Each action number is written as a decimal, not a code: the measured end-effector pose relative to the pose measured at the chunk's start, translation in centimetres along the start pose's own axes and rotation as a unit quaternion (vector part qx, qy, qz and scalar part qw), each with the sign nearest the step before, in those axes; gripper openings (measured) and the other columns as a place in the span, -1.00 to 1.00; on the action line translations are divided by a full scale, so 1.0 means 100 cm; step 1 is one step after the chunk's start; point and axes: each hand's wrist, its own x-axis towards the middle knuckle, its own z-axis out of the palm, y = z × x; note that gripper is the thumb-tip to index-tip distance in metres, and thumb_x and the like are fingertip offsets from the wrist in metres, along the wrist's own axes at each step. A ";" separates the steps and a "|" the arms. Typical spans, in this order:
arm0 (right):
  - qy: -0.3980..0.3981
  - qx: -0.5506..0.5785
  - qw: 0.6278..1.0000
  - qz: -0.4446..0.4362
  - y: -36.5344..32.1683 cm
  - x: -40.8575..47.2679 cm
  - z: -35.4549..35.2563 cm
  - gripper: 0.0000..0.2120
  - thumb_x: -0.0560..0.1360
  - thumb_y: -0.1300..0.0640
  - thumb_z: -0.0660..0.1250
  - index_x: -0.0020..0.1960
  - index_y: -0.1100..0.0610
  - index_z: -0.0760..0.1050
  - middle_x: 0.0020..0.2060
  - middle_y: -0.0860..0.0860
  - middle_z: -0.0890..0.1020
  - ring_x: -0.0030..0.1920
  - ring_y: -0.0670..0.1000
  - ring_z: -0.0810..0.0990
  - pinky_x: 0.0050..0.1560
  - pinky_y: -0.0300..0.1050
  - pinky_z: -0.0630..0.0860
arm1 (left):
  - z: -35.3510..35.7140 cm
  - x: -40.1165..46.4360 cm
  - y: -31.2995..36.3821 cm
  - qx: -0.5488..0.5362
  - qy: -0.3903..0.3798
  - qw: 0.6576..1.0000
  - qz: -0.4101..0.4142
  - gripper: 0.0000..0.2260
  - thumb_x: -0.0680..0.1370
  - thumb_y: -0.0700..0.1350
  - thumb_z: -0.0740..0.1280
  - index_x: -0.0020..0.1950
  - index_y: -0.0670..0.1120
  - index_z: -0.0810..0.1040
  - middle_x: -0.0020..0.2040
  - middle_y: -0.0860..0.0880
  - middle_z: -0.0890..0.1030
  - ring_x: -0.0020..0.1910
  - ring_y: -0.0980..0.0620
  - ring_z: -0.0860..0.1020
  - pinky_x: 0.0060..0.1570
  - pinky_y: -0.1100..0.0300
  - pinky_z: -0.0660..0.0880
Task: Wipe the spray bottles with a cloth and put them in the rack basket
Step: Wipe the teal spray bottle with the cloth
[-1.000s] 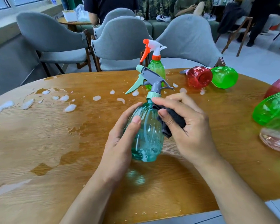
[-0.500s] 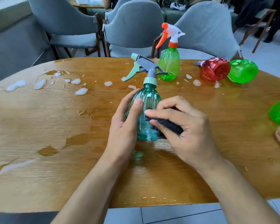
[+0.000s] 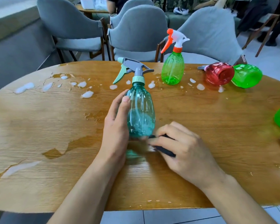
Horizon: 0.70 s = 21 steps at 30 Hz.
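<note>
Both forearms were bare to the frame's lower edge, and neither the left hand (image 3: 116, 126) nor the right hand (image 3: 183, 149) wore anything.

A rounded wooden counter (image 3: 39, 130) is carrying wet patches and foam blobs (image 3: 23, 88). Grey upholstered chairs (image 3: 136, 29) are standing along its far edge. Pale floor tiles (image 3: 168, 215) are showing below the near edge.

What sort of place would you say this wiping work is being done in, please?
Probably a café or shared lounge, not a home: grey upholstered chairs ring the round wooden table, another table stands behind them, and seated people occupy the background.
</note>
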 end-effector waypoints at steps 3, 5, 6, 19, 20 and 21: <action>0.055 0.001 0.992 0.113 0.019 -0.005 -0.015 -0.82 0.49 0.22 0.55 0.07 0.06 0.72 -0.04 -0.09 0.63 0.00 -0.08 0.60 -0.02 -0.10 0.61 | -0.004 -0.002 0.005 -0.025 -0.021 0.999 -0.002 -0.59 0.66 0.24 0.23 0.48 0.19 0.51 0.30 -0.01 0.69 0.25 -0.18 0.68 -0.13 -0.07 0.63; 0.132 0.059 0.972 0.186 0.022 -0.002 -0.029 -0.87 0.52 0.22 0.52 0.05 0.06 0.73 -0.05 -0.09 0.65 -0.01 -0.07 0.65 -0.02 -0.21 0.58 | -0.005 -0.004 0.005 -0.035 -0.046 0.998 0.001 -0.62 0.71 0.21 0.20 0.51 0.18 0.49 0.34 -0.01 0.68 0.32 -0.19 0.65 0.06 -0.16 0.58; 0.164 0.107 0.956 0.220 0.020 0.001 -0.034 -0.87 0.53 0.24 0.51 0.03 0.06 0.73 -0.06 -0.08 0.67 -0.01 -0.07 0.67 -0.03 -0.29 0.55 | -0.004 -0.004 0.004 -0.036 -0.056 0.998 -0.002 -0.63 0.72 0.21 0.21 0.51 0.19 0.50 0.35 0.00 0.67 0.34 -0.17 0.64 0.13 -0.19 0.57; 0.256 0.452 0.803 0.294 0.010 0.037 -0.032 -0.83 0.50 0.21 0.55 0.03 -0.01 0.68 0.01 -0.01 0.73 0.03 -0.04 0.70 0.03 -0.20 0.60 | 0.017 -0.018 -0.006 0.019 -0.130 0.991 0.014 -0.50 0.66 0.25 0.27 0.57 0.10 0.46 0.44 -0.04 0.62 0.43 -0.10 0.59 0.46 -0.29 0.45; 0.258 0.444 0.804 0.301 0.012 0.036 -0.031 -0.81 0.48 0.18 0.57 0.05 -0.02 0.68 0.01 -0.02 0.74 0.03 -0.03 0.71 0.02 -0.20 0.60 | 0.017 -0.018 -0.006 0.025 -0.128 0.991 0.022 -0.51 0.64 0.27 0.29 0.55 0.14 0.48 0.45 -0.02 0.61 0.43 -0.08 0.59 0.46 -0.29 0.45; 0.261 0.436 0.806 0.304 0.012 0.035 -0.031 -0.80 0.48 0.19 0.56 0.05 -0.03 0.67 -0.01 -0.04 0.75 0.01 -0.05 0.71 0.00 -0.22 0.60 | 0.017 -0.018 -0.007 0.030 -0.125 0.991 0.030 -0.51 0.61 0.26 0.30 0.52 0.17 0.51 0.45 0.00 0.61 0.44 -0.07 0.59 0.46 -0.28 0.45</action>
